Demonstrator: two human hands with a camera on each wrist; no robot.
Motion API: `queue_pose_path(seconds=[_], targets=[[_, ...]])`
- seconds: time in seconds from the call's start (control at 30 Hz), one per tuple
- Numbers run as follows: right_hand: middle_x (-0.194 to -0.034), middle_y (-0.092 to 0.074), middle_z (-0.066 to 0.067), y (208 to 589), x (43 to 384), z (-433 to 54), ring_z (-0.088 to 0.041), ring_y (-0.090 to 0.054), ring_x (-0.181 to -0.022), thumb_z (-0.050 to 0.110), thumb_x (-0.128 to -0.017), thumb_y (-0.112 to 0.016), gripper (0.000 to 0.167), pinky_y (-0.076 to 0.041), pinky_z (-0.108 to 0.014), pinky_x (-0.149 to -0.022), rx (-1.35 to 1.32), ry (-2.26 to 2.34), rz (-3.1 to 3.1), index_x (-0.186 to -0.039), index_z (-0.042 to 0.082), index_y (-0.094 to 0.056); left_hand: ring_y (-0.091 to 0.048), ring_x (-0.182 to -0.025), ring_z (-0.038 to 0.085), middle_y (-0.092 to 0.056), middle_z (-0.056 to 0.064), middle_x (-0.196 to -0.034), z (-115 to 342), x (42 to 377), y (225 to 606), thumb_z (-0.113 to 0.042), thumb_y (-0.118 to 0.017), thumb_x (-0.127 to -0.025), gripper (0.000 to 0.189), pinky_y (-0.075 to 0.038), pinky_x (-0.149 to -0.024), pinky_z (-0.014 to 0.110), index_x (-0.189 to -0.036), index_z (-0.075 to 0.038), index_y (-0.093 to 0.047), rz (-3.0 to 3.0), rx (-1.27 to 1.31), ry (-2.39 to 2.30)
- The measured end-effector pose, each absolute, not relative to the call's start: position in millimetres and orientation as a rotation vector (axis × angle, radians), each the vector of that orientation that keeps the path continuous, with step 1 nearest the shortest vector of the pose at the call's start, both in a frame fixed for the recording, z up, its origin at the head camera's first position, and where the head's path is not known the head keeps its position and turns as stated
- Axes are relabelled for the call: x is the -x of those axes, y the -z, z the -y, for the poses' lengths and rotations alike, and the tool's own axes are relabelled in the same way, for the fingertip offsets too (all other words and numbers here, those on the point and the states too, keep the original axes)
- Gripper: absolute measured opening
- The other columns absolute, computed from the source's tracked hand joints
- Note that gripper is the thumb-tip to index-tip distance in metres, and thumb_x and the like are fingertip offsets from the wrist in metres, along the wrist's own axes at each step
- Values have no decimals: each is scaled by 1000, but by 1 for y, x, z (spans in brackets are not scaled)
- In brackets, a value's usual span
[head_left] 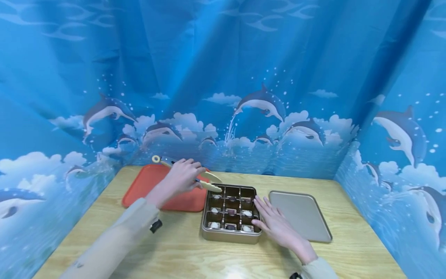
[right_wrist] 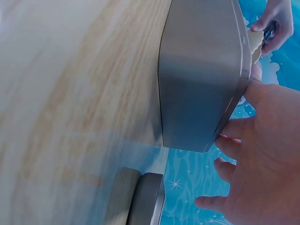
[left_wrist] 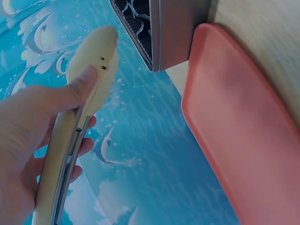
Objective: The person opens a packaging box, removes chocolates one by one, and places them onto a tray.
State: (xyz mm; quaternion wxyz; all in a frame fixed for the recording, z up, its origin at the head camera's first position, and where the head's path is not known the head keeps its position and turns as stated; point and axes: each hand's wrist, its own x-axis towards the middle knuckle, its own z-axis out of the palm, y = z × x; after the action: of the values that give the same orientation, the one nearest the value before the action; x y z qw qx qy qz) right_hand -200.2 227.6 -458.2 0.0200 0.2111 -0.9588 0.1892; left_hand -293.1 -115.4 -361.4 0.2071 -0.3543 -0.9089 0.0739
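Observation:
My left hand [head_left: 184,175] grips a pair of cream-tipped tongs [left_wrist: 101,70], thumb on one arm and fingers round the other. The two tips stand apart over the back left corner of a metal tin [head_left: 230,236], and I see nothing between them. A dark divider splits the tin into several square compartments holding small white pieces [head_left: 215,224] and dark brown pieces [head_left: 230,227], perhaps chocolates. At the tin's right rim rests my right hand [head_left: 278,228], its fingers spread and fairly straight. In the right wrist view its fingertips touch the tin's upper edge.
An orange-red tray [head_left: 188,201] lies left of the tin, partly under my left forearm. To the right, behind my right hand, lies a flat metal lid [head_left: 299,213]. The wooden table [head_left: 181,255] meets a blue dolphin-print curtain [head_left: 223,97] at the back and sides.

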Motion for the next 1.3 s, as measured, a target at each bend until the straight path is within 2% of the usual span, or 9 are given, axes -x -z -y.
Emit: queue_pose_path(seconds=[0.23, 0.4, 0.57, 0.7, 0.87, 1.03, 1.17, 1.3], targets=[[-166, -14, -7, 458, 200, -228, -35, -10, -154, 47, -105, -48, 73, -14, -68, -116, -659, -598, 2971, -160, 7, -22, -61, -90, 20, -70, -5, -99, 93, 308, 352, -50, -87, -69, 53, -47, -75, 34, -110, -20, -75, 2508, 1079, -443], [-166, -13, -6, 458, 200, -228, -35, -10, -154, 45, -105, -48, 73, -13, -68, -116, -660, -599, 2975, -161, 8, -22, -60, -87, 17, -70, -9, -98, 75, 314, 347, -47, -88, -71, 43, -43, -74, 30, -106, -25, -76, 2489, 1099, -701], [-166, -11, -6, 459, 201, -229, -33, -8, -154, 48, -105, -47, 74, -12, -66, -117, -646, -608, 2993, -161, 9, -20, -59, -89, 17, -70, -9, -98, 59, 317, 345, -30, -87, -75, 28, -43, -80, 31, -101, -27, -78, 2453, 1122, -839], [-166, -10, -6, 460, 202, -228, -33, -8, -154, 48, -105, -46, 74, -12, -66, -117, -640, -602, 3000, -161, 9, -19, -60, -94, 16, -71, -10, -101, 47, 319, 344, -22, -84, -80, 20, -42, -86, 32, -99, -25, -78, 2416, 1131, -944], [-166, -10, -4, 461, 202, -228, -32, -9, -154, 48, -105, -46, 73, -13, -66, -117, -639, -589, 2999, -161, 10, -20, -62, -102, 14, -73, -11, -103, 36, 317, 346, -19, -76, -91, 11, -43, -97, 33, -100, -25, -79, 2394, 1125, -1035], [-166, -12, -5, 461, 200, -227, -33, -10, -154, 45, -105, -49, 72, -13, -66, -117, -632, -595, 2991, -161, 9, -21, -64, -102, 13, -74, -12, -99, 29, 316, 353, -18, -75, -92, 10, -42, -103, 34, -96, -26, -80, 2396, 1118, -1071], [-166, -12, -7, 460, 199, -226, -34, -11, -154, 46, -105, -48, 72, -12, -66, -117, -627, -602, 2991, -161, 9, -21, -64, -98, 12, -74, -13, -97, 27, 318, 361, -19, -76, -91, 9, -42, -100, 32, -94, -27, -80, 2382, 1120, -1070], [-166, -13, -8, 460, 199, -226, -34, -11, -154, 45, -105, -48, 72, -13, -66, -117, -624, -588, 2985, -161, 9, -22, -63, -93, 13, -74, -14, -95, 30, 320, 368, -22, -78, -90, 7, -42, -89, 30, -93, -28, -80, 2341, 1116, -1034]])
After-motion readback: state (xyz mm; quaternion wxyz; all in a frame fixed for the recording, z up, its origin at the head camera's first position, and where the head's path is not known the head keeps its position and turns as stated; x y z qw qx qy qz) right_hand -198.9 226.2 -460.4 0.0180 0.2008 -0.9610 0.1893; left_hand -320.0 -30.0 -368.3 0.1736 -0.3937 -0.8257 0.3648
